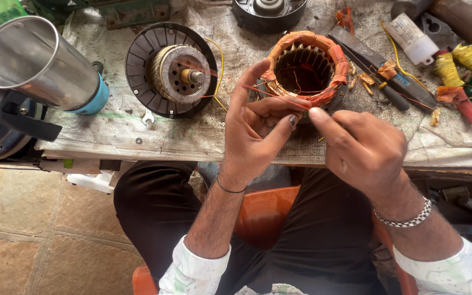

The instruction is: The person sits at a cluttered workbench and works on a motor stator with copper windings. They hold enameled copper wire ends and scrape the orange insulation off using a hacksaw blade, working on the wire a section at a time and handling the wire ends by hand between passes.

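Note:
My left hand (258, 128) and my right hand (361, 147) meet just in front of a round motor stator (306, 68) wound with orange-wrapped copper coils. A thin reddish copper wire (266, 93) runs from the stator into my left fingers, pinched between thumb and fingertips. My right hand pinches the same wire end beside the left fingertips; the tip itself is hidden between the fingers. The stator lies on a worn cloth-covered workbench (181, 136).
A black rotor fan disc (170, 70) lies left of the stator, a shiny steel cylinder (34, 60) further left. Pliers and screwdrivers (389, 82), yellow and red tape-wrapped handles (465, 82), a white capacitor (411, 38) lie right. A small spanner (147, 116) rests near the bench edge.

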### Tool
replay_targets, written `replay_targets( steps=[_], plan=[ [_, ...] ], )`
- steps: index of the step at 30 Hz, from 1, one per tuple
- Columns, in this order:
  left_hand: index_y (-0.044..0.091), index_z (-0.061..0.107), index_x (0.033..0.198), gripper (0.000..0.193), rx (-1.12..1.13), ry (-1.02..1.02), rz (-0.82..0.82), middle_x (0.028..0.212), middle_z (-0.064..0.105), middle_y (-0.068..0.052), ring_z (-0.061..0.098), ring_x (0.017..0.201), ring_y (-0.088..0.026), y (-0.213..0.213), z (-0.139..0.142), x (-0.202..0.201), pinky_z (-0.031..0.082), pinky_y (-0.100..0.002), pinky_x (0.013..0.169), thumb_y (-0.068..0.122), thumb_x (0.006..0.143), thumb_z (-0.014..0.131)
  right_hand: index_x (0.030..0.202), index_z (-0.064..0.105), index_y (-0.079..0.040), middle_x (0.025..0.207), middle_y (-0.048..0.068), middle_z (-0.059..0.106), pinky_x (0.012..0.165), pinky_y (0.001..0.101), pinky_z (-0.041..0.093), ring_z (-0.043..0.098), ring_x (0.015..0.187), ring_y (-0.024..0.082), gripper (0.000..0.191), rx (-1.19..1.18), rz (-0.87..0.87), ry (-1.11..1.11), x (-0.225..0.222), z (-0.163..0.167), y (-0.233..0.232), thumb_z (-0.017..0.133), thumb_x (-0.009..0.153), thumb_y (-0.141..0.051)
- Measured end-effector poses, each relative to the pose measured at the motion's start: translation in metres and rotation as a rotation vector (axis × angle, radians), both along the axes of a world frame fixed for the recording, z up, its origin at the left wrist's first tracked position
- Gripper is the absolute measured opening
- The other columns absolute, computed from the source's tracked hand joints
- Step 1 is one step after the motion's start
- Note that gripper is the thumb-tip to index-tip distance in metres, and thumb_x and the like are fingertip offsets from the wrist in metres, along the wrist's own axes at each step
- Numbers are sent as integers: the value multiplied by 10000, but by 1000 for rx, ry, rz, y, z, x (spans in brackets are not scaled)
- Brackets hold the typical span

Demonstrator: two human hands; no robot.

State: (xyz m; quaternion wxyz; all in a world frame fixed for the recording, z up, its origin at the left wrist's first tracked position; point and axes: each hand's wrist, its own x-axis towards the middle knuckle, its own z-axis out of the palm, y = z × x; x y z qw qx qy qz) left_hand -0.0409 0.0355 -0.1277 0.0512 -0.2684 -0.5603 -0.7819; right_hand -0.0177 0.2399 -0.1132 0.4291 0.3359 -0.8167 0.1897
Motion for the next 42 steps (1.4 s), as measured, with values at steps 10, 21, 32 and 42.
replay_targets(
  steps=[10,21,32,42],
  plan=[
    [8,142,1644,798,21,-39,-1,1164,722,-225,701,1209,-224,1,-2,0,598,-362,1102,-149,997,583,1182,732,-31,882,114,682,579,361,526,658,683,230,344,-1,67,3,-4,-1,2,705,879,127],
    [12,172,1643,804,-1,-21,43,1108,734,-198,738,1109,-204,0,-1,2,641,-320,988,-119,987,617,1233,701,-5,936,150,710,613,348,555,696,748,253,347,-115,15,55,-4,-13,9,677,921,143],
    [25,291,1602,708,-45,7,108,1038,739,-139,748,1039,-164,2,-6,1,647,-294,916,-64,1027,695,1215,693,3,923,150,699,621,361,552,691,737,257,307,-144,28,17,-2,-15,12,699,924,100],
    [38,308,1545,637,1,37,86,1071,739,-157,745,1071,-178,2,-13,5,651,-298,948,-48,1055,707,1180,737,-73,923,97,697,570,335,522,670,705,232,368,-2,176,16,-5,-12,11,731,872,129]
  ],
)
